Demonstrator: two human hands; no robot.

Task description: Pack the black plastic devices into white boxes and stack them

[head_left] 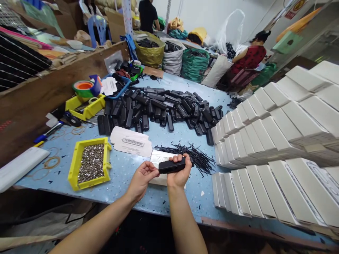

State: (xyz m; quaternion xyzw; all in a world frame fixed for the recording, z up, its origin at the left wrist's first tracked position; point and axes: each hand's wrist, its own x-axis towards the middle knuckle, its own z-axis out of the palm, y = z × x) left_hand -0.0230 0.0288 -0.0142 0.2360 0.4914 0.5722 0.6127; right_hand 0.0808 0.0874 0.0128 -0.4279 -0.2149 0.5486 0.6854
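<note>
Right hand (179, 173) wraps a black plastic part (173, 165) from above, fingers curled over its top edge, held above the blue table (127, 165) near the front edge. Left hand (141, 178) pinches the part's left end, palm up. White flat card (159, 157) lies right under the hands. Pile of thin black pins (196, 155) just beyond, right. Yellow tray of metal bits (91, 163) sits left, bare table between. White boxes (265, 148) crowd the right side.
</note>
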